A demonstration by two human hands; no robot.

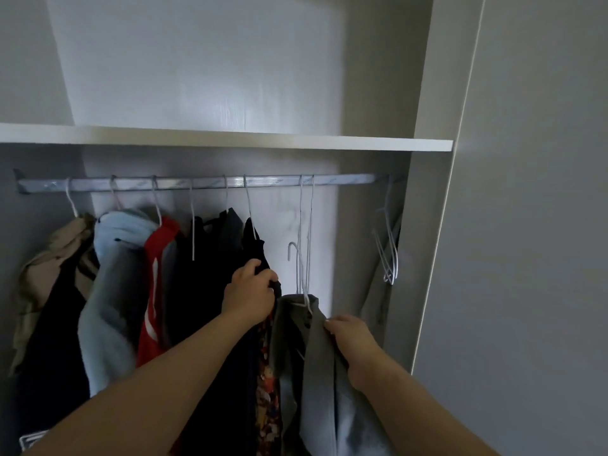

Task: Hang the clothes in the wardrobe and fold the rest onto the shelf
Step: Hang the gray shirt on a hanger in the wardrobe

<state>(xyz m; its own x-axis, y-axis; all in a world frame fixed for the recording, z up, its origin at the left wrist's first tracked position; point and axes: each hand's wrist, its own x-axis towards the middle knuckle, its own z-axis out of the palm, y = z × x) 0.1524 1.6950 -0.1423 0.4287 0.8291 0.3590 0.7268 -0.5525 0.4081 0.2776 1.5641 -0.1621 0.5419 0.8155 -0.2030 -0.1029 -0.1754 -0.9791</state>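
Grey cloth garment (pixel 317 373) clutched by right grip (pixel 352 337), its white wire hanger (pixel 297 258) hook below silver rail (pixel 204 184); left grip (pixel 251 296) clutches black garment (pixel 253 238).

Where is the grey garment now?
Head view, centre-right: the grey garment is below the rail in the right hand, beside the dark garment the left hand holds.

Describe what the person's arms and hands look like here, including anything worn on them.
Both arms are bare as far as the picture's lower edge: no sleeve shows on the left forearm or the right forearm. The left hand and the right hand wear no gloves. No watch, bracelet or band shows at either wrist, and no ring on the fingers in view.
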